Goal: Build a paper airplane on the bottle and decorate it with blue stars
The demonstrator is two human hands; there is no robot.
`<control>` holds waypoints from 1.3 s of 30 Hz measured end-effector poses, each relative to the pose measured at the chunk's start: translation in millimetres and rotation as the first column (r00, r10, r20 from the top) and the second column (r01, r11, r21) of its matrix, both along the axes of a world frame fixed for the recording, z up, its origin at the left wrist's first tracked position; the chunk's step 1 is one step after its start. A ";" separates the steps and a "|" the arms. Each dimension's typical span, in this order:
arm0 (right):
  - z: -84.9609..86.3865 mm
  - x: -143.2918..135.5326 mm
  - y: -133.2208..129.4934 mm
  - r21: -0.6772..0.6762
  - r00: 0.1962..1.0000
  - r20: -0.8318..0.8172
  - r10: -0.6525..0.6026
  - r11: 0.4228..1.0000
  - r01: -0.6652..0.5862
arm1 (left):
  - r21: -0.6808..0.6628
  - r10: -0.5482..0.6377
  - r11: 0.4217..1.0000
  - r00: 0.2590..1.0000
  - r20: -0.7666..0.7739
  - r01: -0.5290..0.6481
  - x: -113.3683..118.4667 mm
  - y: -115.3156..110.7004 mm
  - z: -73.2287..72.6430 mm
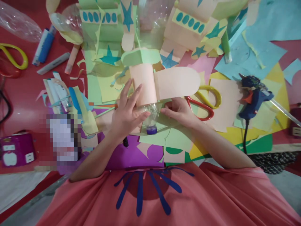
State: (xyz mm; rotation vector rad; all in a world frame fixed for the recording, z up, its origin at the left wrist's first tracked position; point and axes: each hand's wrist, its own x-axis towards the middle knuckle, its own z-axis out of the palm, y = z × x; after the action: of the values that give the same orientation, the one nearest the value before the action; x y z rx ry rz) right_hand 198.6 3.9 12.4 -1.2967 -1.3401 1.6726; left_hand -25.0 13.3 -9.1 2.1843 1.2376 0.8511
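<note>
A clear plastic bottle (152, 113) with a purple cap (151, 129) lies with its cap toward me. A pale pink paper sleeve (147, 83) wraps its body. A round-ended pink paper wing (180, 82) sticks out to the right, and a green paper tail piece (141, 57) sits at the far end. My left hand (127, 110) rests on the bottle's left side, fingers spread over the sleeve and thumb across the clear neck. Just right of the neck, my right hand (177, 110) is closed at the wing's lower edge; anything in its fingers is hidden.
Scissors (207, 108) lie right of my right hand. A blue glue gun (252, 97) with its cord is further right. Markers (45, 45), paper scraps and a phone (63, 138) are at left. Decorated paper-covered bottles (108, 28) stand at the back. A purple box (17, 149) sits front left.
</note>
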 end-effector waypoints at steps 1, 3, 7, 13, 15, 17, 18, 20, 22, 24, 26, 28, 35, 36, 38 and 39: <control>0.4 0.9 0.5 0.016 1.000 0.003 -0.013 1.000 0.013 | -0.010 -0.011 1.000 1.000 -0.001 0.011 -0.6 0.8 -0.1; 0.8 2.9 1.5 0.031 0.999 -0.016 -0.051 0.998 0.051 | -0.045 -0.037 0.998 0.999 0.001 0.037 -1.7 2.4 -0.3; -1.3 7.2 2.6 0.028 0.997 -0.044 -0.062 0.998 0.063 | -0.111 -0.057 0.992 0.998 0.030 0.060 -4.0 4.4 2.6; -0.5 7.9 1.5 0.075 0.994 0.012 -0.105 0.992 0.103 | -0.066 0.052 0.996 0.999 0.011 -0.051 -10.3 6.6 25.2; 0.9 7.5 1.9 0.094 0.987 0.025 -0.156 0.984 0.153 | -0.033 0.090 0.995 0.995 -0.036 -0.091 -13.8 4.3 30.8; 0.7 7.5 2.7 0.117 0.979 0.025 -0.204 0.973 0.200 | 0.007 0.113 0.994 0.989 -0.094 -0.113 -18.0 -1.9 33.3; -0.2 7.6 3.0 0.132 0.975 0.015 -0.222 0.967 0.218 | 0.022 0.142 0.990 0.980 -0.140 -0.140 -20.4 -6.6 34.0; -3.1 8.0 3.2 0.160 0.970 -0.014 -0.244 0.957 0.243 | 0.039 0.280 0.959 0.915 -0.290 -0.281 -26.1 -17.9 35.9; -6.0 8.2 2.7 0.178 0.965 -0.030 -0.259 0.949 0.260 | 0.055 0.421 0.896 0.806 -0.415 -0.440 -33.2 -29.4 38.5; -7.8 8.0 1.6 0.181 0.957 -0.024 -0.288 0.941 0.287 | -0.007 0.461 0.843 0.728 -0.507 -0.539 -41.1 -38.3 40.5; -8.2 7.5 0.4 0.185 0.946 -0.018 -0.324 0.929 0.322 | -0.073 0.444 0.809 0.688 -0.573 -0.583 -48.5 -42.9 40.6; -7.8 6.9 -0.4 0.203 0.938 -0.012 -0.347 0.917 0.342 | -0.116 0.419 0.791 0.670 -0.613 -0.601 -54.2 -43.4 38.5; -9.1 8.3 -2.6 0.422 0.912 0.017 -0.409 0.830 0.365 | -0.056 0.486 0.840 0.795 -0.364 -0.539 -69.7 -31.1 46.4; -9.4 8.7 -3.9 0.471 0.903 0.025 -0.429 0.802 0.367 | -0.068 0.449 0.868 0.837 -0.313 -0.492 -71.5 -30.1 52.0; -8.8 8.7 -7.6 0.582 0.890 0.041 -0.453 0.735 0.347 | -0.077 0.379 0.909 0.888 -0.260 -0.410 -71.9 -29.9 64.6; -7.8 8.0 -9.8 0.648 0.892 0.052 -0.448 0.695 0.311 | -0.084 0.340 0.926 0.908 -0.247 -0.369 -69.8 -30.6 70.5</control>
State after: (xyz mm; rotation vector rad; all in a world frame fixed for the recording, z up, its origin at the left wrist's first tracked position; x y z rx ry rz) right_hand 206.6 -5.9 4.5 -1.2362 -1.4457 0.7078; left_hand -94.8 -17.3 61.4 2.0260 1.7936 0.6409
